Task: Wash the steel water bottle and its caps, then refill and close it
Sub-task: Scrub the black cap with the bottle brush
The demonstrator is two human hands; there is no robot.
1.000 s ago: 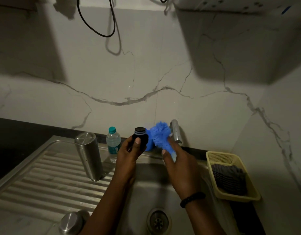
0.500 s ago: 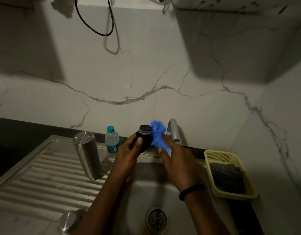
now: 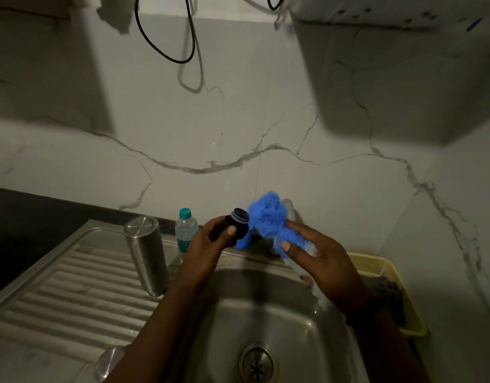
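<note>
the left hand (image 3: pixel 210 241) grips a black cap (image 3: pixel 237 223) over the sink (image 3: pixel 266 313), thumb on its near side, its ringed end tilted up and to the right. just right of the cap, touching or nearly so, is a blue scrubber (image 3: pixel 267 218), pinched by the right hand (image 3: pixel 321 264) between thumb and forefinger, with the other fingers loosely spread. the steel bottle (image 3: pixel 146 255) stands upside down on the drainboard (image 3: pixel 59 294), left of both hands and apart from them. a steel cap (image 3: pixel 109 362) lies at the drainboard's near edge, below the left forearm. a small plastic bottle (image 3: pixel 186 230) stands behind the left hand, and a yellow basket (image 3: pixel 376 268) sits right of the sink.
</note>
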